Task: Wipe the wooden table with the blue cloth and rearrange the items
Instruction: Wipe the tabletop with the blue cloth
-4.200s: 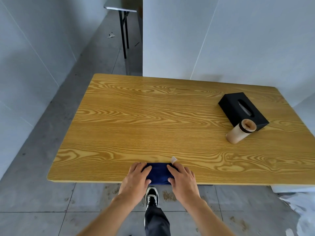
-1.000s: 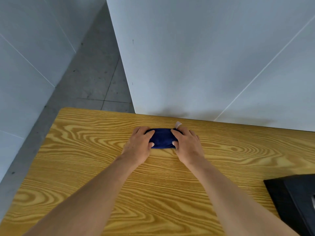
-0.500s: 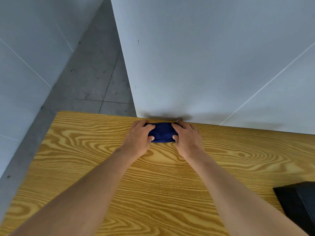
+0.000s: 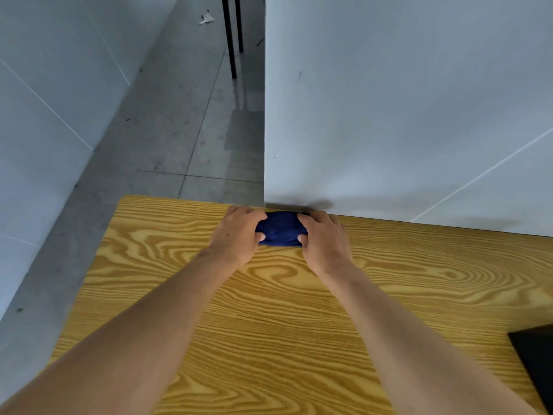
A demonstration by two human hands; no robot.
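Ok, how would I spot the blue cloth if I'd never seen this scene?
Start at the wooden table and follow it to its far edge, where the white wall panel meets it. There, bunched between the left hand and right hand, sits the blue cloth, the only dark blue thing on the yellow grain.

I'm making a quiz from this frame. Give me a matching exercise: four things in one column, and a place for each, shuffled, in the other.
Things:
1. cloth
2. black box
3. left hand
4. table legs

Places:
A. cut off at the right edge of the frame
B. on the floor beyond the table
C. at the table's far edge, against the wall
D. gripping the cloth's left end

Pairs: 1-C, 2-A, 3-D, 4-B
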